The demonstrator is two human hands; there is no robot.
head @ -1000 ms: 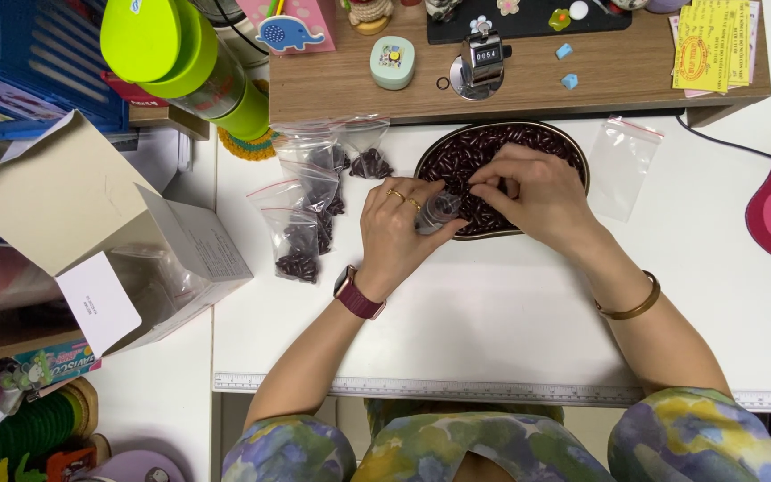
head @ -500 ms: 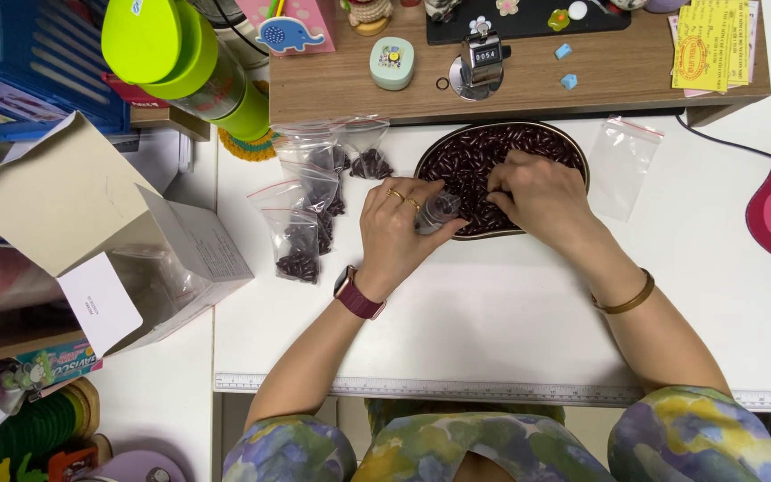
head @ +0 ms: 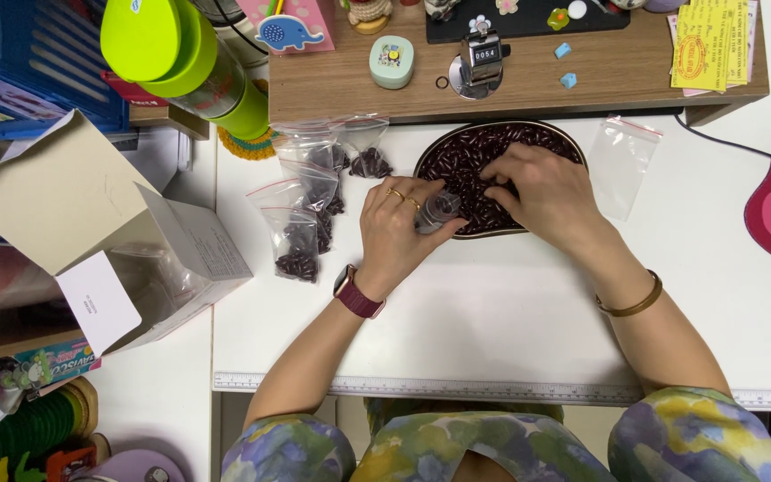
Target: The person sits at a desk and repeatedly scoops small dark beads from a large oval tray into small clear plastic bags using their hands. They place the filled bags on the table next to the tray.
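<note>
Dark beans [head: 470, 152] fill the tray [head: 573, 152] under my right hand [head: 542, 192], which pinches some. My left hand [head: 394, 228] grips a small bag [head: 437, 210] just beside it.

A home craft desk: white table [head: 510, 330], wooden shelf [head: 528, 85] with trinkets, ruler [head: 493, 389], open cardboard box [head: 91, 232].

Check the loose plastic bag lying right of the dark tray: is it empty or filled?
Empty. The clear zip bag lies flat on the white table, with only the tabletop showing through; no dark pieces inside.
</note>
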